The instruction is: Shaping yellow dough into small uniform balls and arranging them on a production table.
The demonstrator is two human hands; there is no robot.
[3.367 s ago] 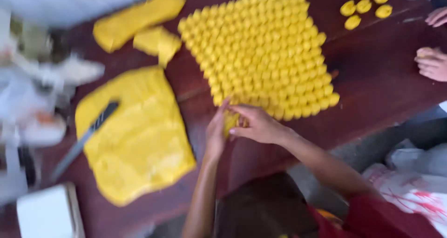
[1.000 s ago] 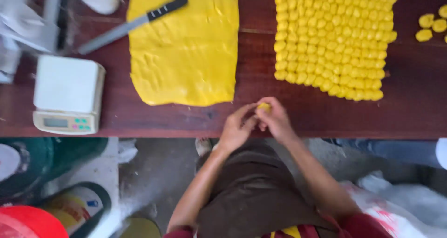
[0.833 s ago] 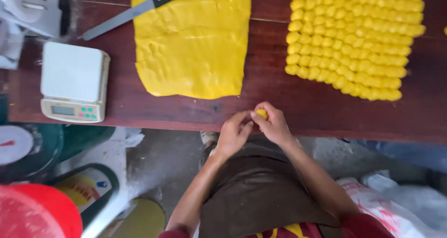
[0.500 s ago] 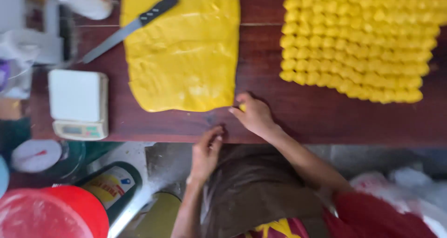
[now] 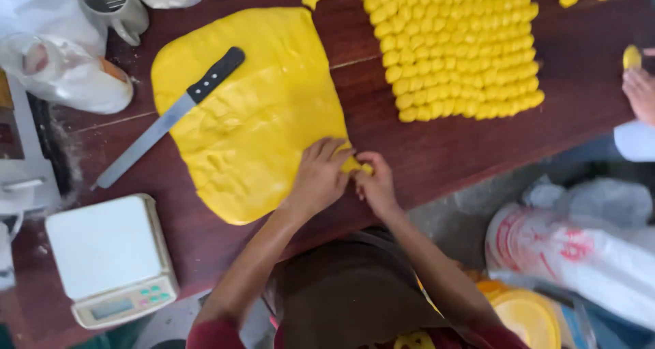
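Pinching the dough sheet [image 5: 252, 117] edge, left hand [image 5: 319, 178] and right hand [image 5: 374, 185] hide their grip.

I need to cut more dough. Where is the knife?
Head view, left side: the knife lies diagonally, handle on the yellow dough sheet, blade on the table.

The big yellow dough sheet [image 5: 252, 110] lay flat on the bench, lumpy, its near right corner getting pinched.
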